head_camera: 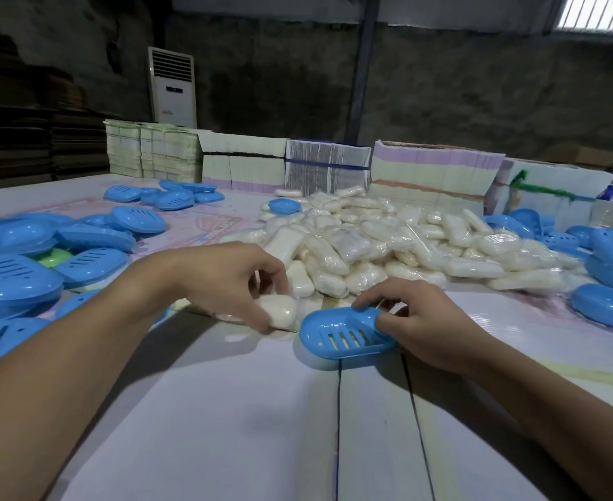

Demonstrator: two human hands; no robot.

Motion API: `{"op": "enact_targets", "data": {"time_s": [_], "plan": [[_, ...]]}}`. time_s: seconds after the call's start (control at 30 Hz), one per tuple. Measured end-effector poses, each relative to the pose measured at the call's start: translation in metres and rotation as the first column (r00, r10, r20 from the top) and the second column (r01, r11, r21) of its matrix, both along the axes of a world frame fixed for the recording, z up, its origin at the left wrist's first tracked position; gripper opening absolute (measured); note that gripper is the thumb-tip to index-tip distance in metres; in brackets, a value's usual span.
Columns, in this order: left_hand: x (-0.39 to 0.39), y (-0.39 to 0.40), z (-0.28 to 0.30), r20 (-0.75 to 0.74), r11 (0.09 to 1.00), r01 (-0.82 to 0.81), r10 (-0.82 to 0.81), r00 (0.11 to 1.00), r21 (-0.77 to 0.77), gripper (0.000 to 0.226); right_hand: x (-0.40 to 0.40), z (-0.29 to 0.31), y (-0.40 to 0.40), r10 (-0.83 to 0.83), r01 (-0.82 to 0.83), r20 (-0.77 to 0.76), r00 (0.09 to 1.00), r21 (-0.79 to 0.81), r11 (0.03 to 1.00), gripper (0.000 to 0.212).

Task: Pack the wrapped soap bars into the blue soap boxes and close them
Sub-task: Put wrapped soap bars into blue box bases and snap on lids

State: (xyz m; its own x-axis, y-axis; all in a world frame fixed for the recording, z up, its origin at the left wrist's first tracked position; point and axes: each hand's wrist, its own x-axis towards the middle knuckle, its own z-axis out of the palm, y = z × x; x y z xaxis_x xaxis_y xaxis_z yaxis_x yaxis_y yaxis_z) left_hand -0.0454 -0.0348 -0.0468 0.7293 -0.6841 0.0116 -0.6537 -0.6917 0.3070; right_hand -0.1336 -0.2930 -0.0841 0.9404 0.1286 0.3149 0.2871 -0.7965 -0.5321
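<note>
Left hand (225, 280): curling fingers and thumb round a wrapped soap bar (279, 310), gripping it low over the desk (225, 410), just left of the open tray.
Right hand (420, 327): pinching the right end of a blue soap box half (344, 332), thumb lying inside the rim, fingers arching over the far edge.
Soap in hand: looking white, rounded, glossy under clear wrap, sitting at the near edge of the big heap.
Box half: lying hollow side up near the middle of the desk, oval, bright blue, showing a row of drain slots in its floor; holding no soap.
Soap heap (388, 247): spreading beyond both hands, many white bars in clear wrap, piling loosely toward the far right.
Blue boxes left (26, 269): lying stacked and scattered at the left, slotted faces up, one green piece (56, 257) peeking between them.
Blue boxes right (605, 262): crowding the right edge past the heap.
Far side: stacks of flat cartons (428, 171) lining the back of the desk, a white standing air conditioner (172, 88) behind them.
</note>
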Motion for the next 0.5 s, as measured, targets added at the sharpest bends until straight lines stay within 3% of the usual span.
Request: {"op": "enact_targets", "data": {"time_s": [0.1,0.2,0.27,0.37,0.5], "plan": [[0.001,-0.005,0.000,0.078,0.978,-0.051,0.068,0.995,-0.200,0.030,0.000,0.000,0.000,-0.014,0.014,0.003,1.000,-0.009,1.000,0.032],[-0.007,-0.020,-0.004,-0.025,0.813,-0.078,0.078,0.997,-0.576,0.031,0.000,0.000,0.001,-0.014,0.014,0.016,1.000,-0.002,1.000,0.032],[-0.017,-0.037,-0.010,-0.089,0.721,-0.054,-0.011,0.996,-0.690,0.036,-0.001,0.001,0.001,-0.016,0.016,0.019,1.000,0.013,1.000,0.033],[-0.032,-0.056,-0.022,-0.165,0.693,-0.001,-0.169,0.972,-0.720,0.040,-0.001,0.003,0.001,0.006,-0.006,0.019,1.000,0.021,1.000,0.030],[-0.036,-0.060,-0.027,-0.010,0.851,0.123,-0.149,0.989,-0.511,0.037,-0.001,0.001,-0.003,0.067,-0.066,-0.025,0.997,0.026,0.997,0.009]]}}
